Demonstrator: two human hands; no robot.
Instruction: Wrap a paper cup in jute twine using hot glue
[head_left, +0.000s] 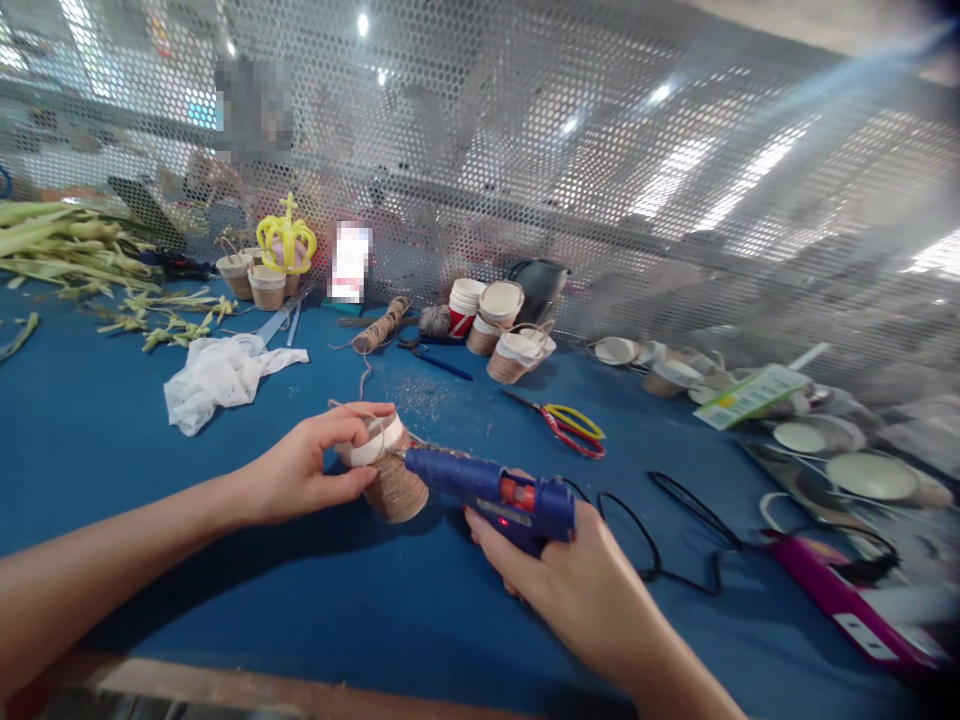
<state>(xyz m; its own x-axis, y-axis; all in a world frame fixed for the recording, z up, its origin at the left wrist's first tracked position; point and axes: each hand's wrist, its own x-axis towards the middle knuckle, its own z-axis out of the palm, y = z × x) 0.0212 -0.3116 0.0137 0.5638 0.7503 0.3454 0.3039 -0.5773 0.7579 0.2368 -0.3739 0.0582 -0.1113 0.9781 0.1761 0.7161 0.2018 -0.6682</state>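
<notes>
My left hand is closed on the white rim of a paper cup wrapped in brown twine, which tilts above the blue table. In my right hand is a blue hot glue gun with a small red light lit. Its nozzle points left and meets the cup just below the white band; whether it touches the twine I cannot tell. A strand of twine runs from the cup back to a twine spool. Right of the cup lie scissors with red and yellow handles.
Beyond the cup lie pliers and several twine-wrapped cups. A crumpled white cloth lies left, near pale dried leaves. On the right are a black cable and a purple power strip. Perforated metal mesh closes off the back.
</notes>
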